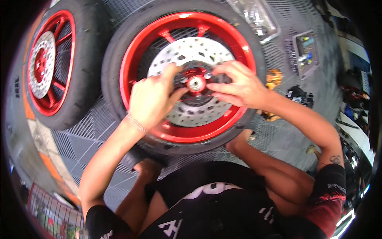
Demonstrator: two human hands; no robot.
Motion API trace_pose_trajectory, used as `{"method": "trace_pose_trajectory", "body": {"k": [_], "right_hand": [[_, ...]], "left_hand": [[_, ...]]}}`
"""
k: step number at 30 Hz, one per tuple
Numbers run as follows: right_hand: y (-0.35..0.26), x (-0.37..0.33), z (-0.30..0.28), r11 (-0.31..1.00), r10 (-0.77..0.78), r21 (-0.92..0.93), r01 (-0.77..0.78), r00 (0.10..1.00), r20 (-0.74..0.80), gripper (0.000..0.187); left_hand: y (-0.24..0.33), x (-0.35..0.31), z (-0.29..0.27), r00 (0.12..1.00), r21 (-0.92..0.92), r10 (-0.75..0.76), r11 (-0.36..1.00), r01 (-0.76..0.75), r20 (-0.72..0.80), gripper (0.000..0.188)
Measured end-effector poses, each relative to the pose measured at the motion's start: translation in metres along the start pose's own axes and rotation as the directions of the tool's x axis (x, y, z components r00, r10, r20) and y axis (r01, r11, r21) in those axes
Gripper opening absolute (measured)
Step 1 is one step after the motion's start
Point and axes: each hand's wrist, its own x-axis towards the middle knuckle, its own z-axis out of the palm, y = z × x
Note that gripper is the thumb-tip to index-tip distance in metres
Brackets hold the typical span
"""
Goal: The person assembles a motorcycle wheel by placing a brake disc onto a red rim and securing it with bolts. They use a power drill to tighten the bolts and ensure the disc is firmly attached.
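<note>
A motorcycle wheel with a red rim (181,137) and a black tyre (113,73) lies flat in front of me. On it rests a silver, drilled brake disc (195,47) with a dark centre piece around the red hub (196,84). My left hand (153,93) grips the dark centre from the left, thumb and forefinger curled on it. From the right, my right hand (240,85) pinches the opposite side of that centre, its thumb close to the hub. The fingertips partly cover the dark piece.
A second red wheel (51,75) with a disc leans at the left. On the grey grid floor (85,145) to the right are a clear tray (258,20) of metal parts, a grey basket (306,55), an orange-patterned item (273,79) and a black part (300,96).
</note>
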Motion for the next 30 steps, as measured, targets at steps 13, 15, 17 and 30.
{"method": "trace_pose_trajectory", "body": {"k": [13, 15, 17, 30], "right_hand": [[0.002, -0.003, 0.006, 0.998, -0.065, -0.003, 0.065, 0.993, 0.099, 0.025], [-0.003, 0.0, 0.006, 0.998, -0.03, -0.047, 0.037, 0.991, 0.128, 0.025], [-0.007, 0.001, 0.007, 0.997, -0.02, -0.069, 0.028, 0.993, 0.116, 0.026], [-0.017, -0.027, 0.009, 0.932, -0.124, -0.315, 0.178, 0.975, 0.184, 0.048]], "left_hand": [[0.002, 0.005, -0.009, 0.993, 0.062, 0.025, 0.998, -0.032, 0.117, 0.054], [-0.002, 0.003, -0.001, 0.998, 0.019, 0.04, 0.999, -0.041, 0.052, 0.055], [-0.008, 0.0, -0.003, 0.996, 0.019, 0.077, 0.997, -0.078, 0.033, 0.054], [0.001, 0.007, -0.011, 0.981, 0.221, 0.159, 0.966, -0.132, -0.11, 0.068]]}}
